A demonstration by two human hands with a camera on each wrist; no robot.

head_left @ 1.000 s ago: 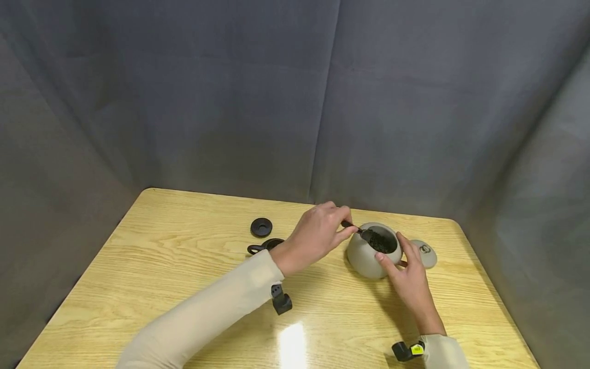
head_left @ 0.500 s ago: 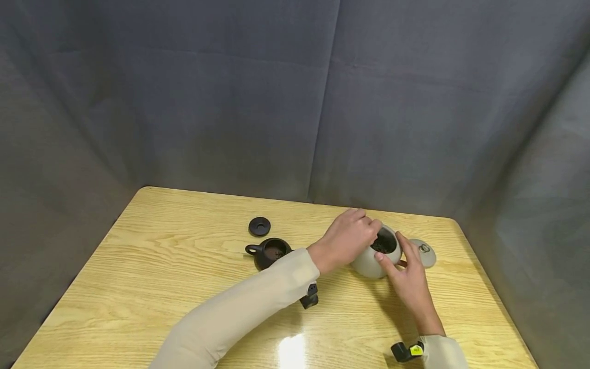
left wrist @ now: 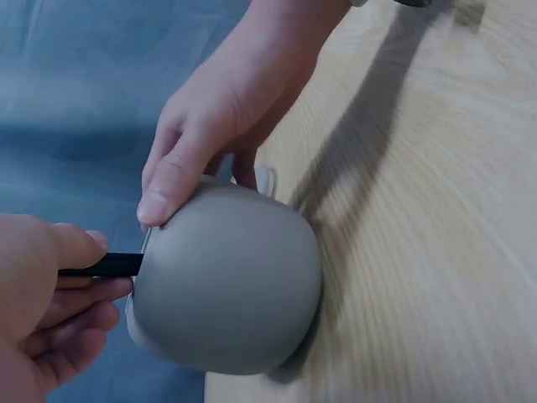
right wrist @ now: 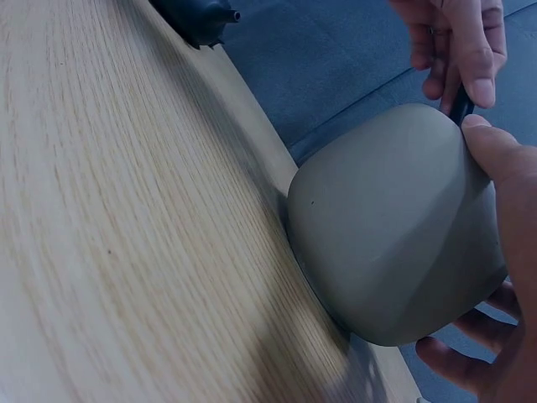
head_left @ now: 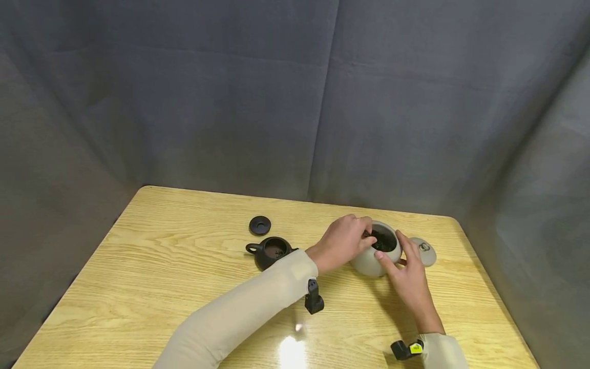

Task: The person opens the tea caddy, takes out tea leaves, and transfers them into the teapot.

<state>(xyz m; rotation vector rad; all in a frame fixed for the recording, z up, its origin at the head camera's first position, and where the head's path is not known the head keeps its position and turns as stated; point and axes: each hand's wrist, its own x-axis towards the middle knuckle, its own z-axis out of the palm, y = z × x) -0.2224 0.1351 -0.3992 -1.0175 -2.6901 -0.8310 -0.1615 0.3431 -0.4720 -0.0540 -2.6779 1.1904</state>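
Note:
My left hand (head_left: 342,244) pinches the black handle of a spoon (left wrist: 117,265) between thumb and fingers. The spoon's far end is hidden inside a round grey jar (head_left: 370,264). Dark loose leaves, like tea (head_left: 382,241), show through the jar's wide mouth. My right hand (head_left: 409,279) holds the jar from the right, its thumb at the near rim and its fingers round the far side. In the right wrist view the jar's smooth wall (right wrist: 386,218) fills the middle, both hands at its mouth end.
Left of the jar stands a small black teapot (head_left: 264,256), uncovered, a few dark bits inside; my left sleeve partly covers it. A round black lid (head_left: 260,225) lies behind it. The jar's grey lid (head_left: 426,253) lies at the right. Grey curtains (head_left: 230,102) hang behind the table.
My left hand has moved right, then slightly back, and the spoon's bowl, visible at the jar's mouth before, is now hidden. The teapot has come into fuller view. My right hand has stayed put.

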